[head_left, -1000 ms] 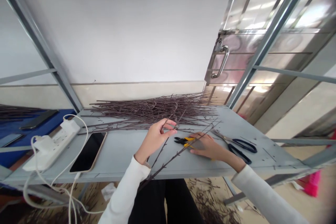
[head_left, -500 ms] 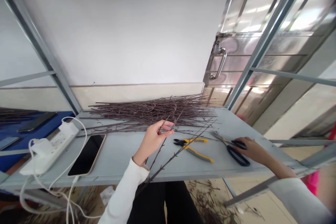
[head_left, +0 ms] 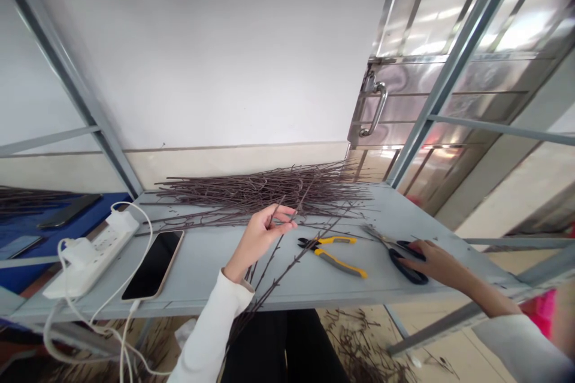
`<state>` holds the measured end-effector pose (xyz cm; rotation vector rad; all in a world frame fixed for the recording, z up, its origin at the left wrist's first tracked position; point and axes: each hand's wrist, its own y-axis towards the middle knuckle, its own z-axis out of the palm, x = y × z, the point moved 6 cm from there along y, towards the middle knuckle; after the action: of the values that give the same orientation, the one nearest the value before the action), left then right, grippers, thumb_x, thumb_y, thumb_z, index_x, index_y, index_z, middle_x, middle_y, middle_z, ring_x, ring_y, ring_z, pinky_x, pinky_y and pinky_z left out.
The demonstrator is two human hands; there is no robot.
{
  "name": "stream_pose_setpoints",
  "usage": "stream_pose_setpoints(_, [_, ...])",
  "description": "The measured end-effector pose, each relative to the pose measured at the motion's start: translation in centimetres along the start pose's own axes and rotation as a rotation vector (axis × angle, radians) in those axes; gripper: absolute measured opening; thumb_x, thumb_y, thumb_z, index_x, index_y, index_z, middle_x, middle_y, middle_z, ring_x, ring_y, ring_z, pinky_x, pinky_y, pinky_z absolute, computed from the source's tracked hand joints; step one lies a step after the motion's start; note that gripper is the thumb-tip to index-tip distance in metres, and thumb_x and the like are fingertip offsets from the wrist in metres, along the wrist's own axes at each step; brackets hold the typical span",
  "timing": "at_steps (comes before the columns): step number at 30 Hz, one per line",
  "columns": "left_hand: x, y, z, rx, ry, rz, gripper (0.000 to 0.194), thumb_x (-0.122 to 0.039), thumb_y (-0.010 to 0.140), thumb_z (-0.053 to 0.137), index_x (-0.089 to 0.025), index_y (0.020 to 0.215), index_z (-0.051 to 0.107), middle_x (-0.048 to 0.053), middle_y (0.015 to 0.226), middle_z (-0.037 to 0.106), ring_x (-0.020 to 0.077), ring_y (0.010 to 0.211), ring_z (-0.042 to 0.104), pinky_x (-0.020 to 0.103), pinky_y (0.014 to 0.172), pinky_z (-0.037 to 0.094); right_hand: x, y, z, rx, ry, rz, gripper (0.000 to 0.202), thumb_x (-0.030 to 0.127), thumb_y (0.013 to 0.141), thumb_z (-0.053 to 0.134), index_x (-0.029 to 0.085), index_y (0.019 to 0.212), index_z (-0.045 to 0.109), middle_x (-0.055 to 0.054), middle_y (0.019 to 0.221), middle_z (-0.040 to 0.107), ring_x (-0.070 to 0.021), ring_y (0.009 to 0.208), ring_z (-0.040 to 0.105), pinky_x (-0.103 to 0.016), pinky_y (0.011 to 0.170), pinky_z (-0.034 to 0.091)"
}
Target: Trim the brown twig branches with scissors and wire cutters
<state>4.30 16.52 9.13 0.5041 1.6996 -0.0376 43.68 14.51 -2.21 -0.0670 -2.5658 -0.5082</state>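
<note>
My left hand (head_left: 264,228) is raised over the near middle of the table, its fingers pinched on a thin brown twig (head_left: 304,198). More long twigs (head_left: 284,270) rest across my lap and lean over the table's front edge, passing beneath and beside this hand. On the right, my right hand (head_left: 435,260) has its fingers at the dark handles of a pair of scissors (head_left: 406,263), which lie on the table with the blades pointing left and slightly apart. Yellow-and-grey cutting pliers (head_left: 335,254) lie open between the two hands. Behind them spreads a heap of twigs (head_left: 251,188).
A phone (head_left: 153,264) with a charging cable and a white power strip (head_left: 92,263) sit on the left of the grey table (head_left: 202,269). Metal uprights (head_left: 453,81) frame both sides. Twig scraps (head_left: 359,341) litter the floor below.
My right hand's fingers have closed further around the scissors handles, the thumb now between them. The twigs leaning from my lap have shifted slightly left. My left hand keeps its pinch.
</note>
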Motion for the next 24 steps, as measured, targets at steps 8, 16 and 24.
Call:
stream_pose_setpoints(8, [-0.4,-0.5,-0.3,-0.052,-0.068,-0.016,0.024,-0.025,0.076,0.066,-0.016,0.098,0.063,0.003,0.082,0.064,0.0176,0.082,0.066,0.023,0.064,0.045,2.0,1.0,-2.2,0.12,-0.251,-0.053,0.021,0.039,0.071,0.054,0.025,0.08,0.04,-0.013,0.07,0.06,-0.0373,0.075,0.06,-0.046,0.072,0.042])
stream_pose_setpoints(16, [-1.0,-1.0,-0.5,-0.105,-0.142,-0.113,0.03,-0.031,0.072,0.071,-0.017,0.098,0.066,0.002,0.081,0.064,0.003,0.044,0.042,0.016,0.038,0.024,11.4,1.2,-8.6,-0.311,-0.106,-0.088,0.047,0.056,0.064,0.059,0.024,0.089,0.035,-0.01,0.089,0.059,-0.027,0.075,0.059,-0.037,0.065,0.046])
stream_pose_setpoints(24, [-1.9,-1.7,-0.2,-0.113,-0.248,-0.109,0.035,-0.033,0.073,0.07,-0.014,0.102,0.066,0.005,0.081,0.067,-0.0003,0.038,0.025,0.018,0.035,0.015,22.7,-1.2,-8.4,0.218,0.335,-0.252,0.032,0.057,0.086,0.042,0.026,0.093,0.037,0.0,0.083,0.047,-0.0175,0.074,0.049,-0.028,0.064,0.045])
